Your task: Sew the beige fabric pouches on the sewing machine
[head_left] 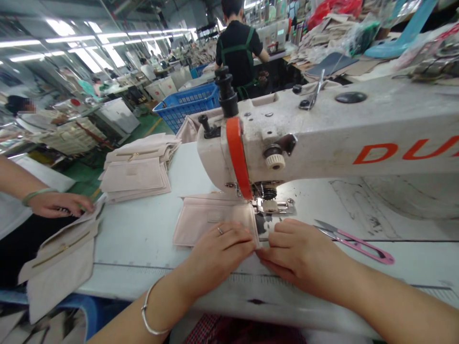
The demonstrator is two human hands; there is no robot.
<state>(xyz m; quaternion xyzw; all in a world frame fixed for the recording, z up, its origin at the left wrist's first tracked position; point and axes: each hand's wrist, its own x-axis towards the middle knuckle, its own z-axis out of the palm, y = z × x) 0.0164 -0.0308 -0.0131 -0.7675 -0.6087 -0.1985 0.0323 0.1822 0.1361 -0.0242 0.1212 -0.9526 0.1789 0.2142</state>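
A pale pink fabric panel (195, 222) with a small label lies flat on the sewing machine's table, its right edge beside the presser foot (269, 206). My left hand (225, 248) rests flat on the panel's lower right part, fingers stretched toward its edge. At the panel's lower right corner, my right hand (287, 253) has its fingers closed, thumb and fingertips meeting at the fabric edge. The white sewing machine (322, 129) with an orange guard stands over the panel. Pink-handled thread snips (358, 243) lie just right of my right hand.
A stack of similar panels (134, 172) sits at the table's left. A co-worker's hand (64, 205) touches zippered fabric pieces (64, 253) hanging over the left edge. Behind stand a blue basket (190, 102) and another person (238, 52). A blue bin (95, 315) is at lower left.
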